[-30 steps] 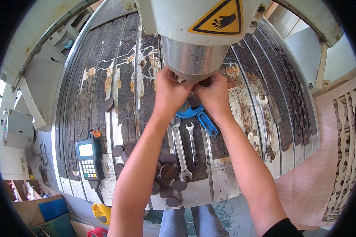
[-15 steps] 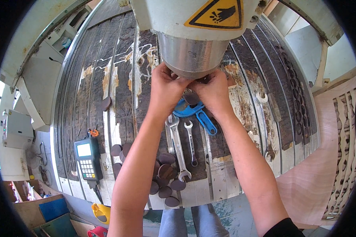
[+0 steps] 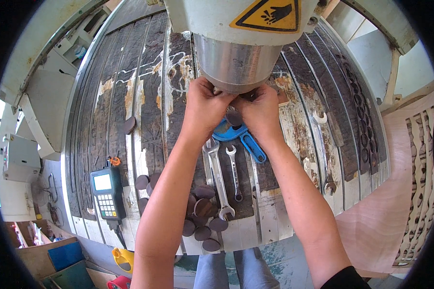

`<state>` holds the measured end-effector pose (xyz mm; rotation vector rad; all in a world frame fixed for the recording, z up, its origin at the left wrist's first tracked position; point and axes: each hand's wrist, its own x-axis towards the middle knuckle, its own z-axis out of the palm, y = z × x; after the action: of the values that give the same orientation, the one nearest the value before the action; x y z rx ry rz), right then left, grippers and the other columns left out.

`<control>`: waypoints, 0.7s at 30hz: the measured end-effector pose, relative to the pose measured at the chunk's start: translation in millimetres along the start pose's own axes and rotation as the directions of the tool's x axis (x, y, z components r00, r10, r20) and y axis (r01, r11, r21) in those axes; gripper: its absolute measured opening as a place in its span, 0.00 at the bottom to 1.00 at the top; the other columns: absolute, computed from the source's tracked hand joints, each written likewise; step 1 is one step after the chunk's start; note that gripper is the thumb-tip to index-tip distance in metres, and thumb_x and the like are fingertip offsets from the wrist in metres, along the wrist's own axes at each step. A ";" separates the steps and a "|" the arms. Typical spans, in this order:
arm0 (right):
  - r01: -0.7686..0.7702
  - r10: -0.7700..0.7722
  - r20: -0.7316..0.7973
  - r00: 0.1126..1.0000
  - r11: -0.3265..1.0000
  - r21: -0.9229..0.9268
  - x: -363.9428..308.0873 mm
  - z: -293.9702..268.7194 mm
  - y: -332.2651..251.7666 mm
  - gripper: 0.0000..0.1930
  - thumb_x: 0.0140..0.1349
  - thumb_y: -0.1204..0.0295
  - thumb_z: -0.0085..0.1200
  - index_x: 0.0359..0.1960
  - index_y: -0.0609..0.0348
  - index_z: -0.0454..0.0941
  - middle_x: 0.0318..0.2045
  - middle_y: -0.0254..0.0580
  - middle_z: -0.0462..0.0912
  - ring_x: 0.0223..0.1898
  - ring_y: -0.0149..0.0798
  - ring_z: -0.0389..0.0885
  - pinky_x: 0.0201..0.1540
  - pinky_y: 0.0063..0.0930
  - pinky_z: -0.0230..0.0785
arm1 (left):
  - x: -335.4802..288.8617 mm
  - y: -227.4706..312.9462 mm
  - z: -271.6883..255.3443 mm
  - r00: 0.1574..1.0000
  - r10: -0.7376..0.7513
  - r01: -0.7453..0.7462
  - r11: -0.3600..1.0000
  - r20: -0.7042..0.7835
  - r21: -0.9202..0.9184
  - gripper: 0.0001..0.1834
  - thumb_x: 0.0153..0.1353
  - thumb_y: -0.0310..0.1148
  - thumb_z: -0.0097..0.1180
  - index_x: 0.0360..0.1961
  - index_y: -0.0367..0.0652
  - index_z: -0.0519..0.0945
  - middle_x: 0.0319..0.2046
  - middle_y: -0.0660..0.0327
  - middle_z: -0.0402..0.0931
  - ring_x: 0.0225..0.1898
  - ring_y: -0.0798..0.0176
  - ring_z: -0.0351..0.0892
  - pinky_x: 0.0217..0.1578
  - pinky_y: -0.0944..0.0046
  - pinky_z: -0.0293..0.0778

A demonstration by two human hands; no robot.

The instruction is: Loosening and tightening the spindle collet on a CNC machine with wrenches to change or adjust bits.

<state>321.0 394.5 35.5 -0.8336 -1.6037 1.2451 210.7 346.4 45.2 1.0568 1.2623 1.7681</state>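
Note:
A thick silver spindle cylinder point(image 3: 238, 62) hangs from the white machine head point(image 3: 202, 14) over the bed. Beneath its lower end are my left hand point(image 3: 202, 106) and my right hand point(image 3: 260, 108), close together. The fingers of both are curled inward, thumbs toward each other; the spindle hides what they grip. A dark round disc point(image 3: 234, 118) lies between my wrists. Below it rests a blue curved tool with a slotted handle point(image 3: 252, 148). Closer to me lie a large open-end wrench point(image 3: 218, 178) and a smaller wrench point(image 3: 235, 173).
Several dark discs point(image 3: 202, 233) cluster at the near edge of the worn, slotted machine bed point(image 3: 275, 226). Left of my arms sits a handheld controller point(image 3: 106, 192) with a cable. Another wrench point(image 3: 324, 154) lies to the right, beside a cut-out plywood sheet point(image 3: 371, 231).
My view has shifted slightly. Both hands stay under the spindle with fingers curled, and the left fingers have moved a little. The tools on the bed lie where they were.

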 end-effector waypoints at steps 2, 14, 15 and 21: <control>0.004 -0.004 0.008 1.000 1.000 -0.011 0.5 -0.3 1.3 0.11 0.48 0.79 0.62 0.35 0.66 0.79 0.30 0.46 0.85 0.35 0.33 0.83 0.41 0.26 0.72 | 0.6 2.1 -2.2 0.999 -0.003 0.003 1.000 0.032 -0.003 0.11 0.49 0.20 0.62 0.36 0.29 0.80 0.36 0.58 0.82 0.37 0.69 0.78 0.41 0.68 0.73; -0.069 0.059 0.063 0.996 0.980 0.186 -16.8 -13.4 -0.8 0.20 0.51 0.86 0.44 0.49 0.71 0.69 0.42 0.53 0.81 0.42 0.36 0.81 0.41 0.24 0.72 | -4.6 8.5 3.4 0.988 0.056 -0.001 0.933 -0.141 0.360 0.12 0.48 0.27 0.65 0.33 0.29 0.82 0.28 0.51 0.83 0.32 0.65 0.83 0.33 0.65 0.76; -0.081 0.064 0.087 0.994 0.977 0.199 -18.3 -15.2 0.1 0.22 0.50 0.87 0.41 0.51 0.71 0.67 0.44 0.53 0.80 0.43 0.36 0.81 0.42 0.24 0.72 | -4.9 9.6 5.1 0.986 0.044 0.021 0.923 -0.158 0.383 0.13 0.48 0.28 0.65 0.32 0.29 0.82 0.27 0.50 0.83 0.31 0.65 0.83 0.32 0.65 0.76; -0.101 0.062 0.135 0.989 0.946 0.307 -26.3 -16.6 -2.1 0.26 0.50 0.90 0.37 0.55 0.71 0.63 0.49 0.55 0.78 0.48 0.38 0.79 0.43 0.24 0.72 | -7.4 13.7 5.9 0.983 0.017 0.065 0.898 -0.183 0.435 0.13 0.49 0.28 0.65 0.33 0.29 0.82 0.29 0.52 0.83 0.32 0.66 0.81 0.33 0.66 0.74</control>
<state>346.0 376.1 32.1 -0.6358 -1.4256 1.5890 217.9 338.4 57.9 1.1312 1.8445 1.6252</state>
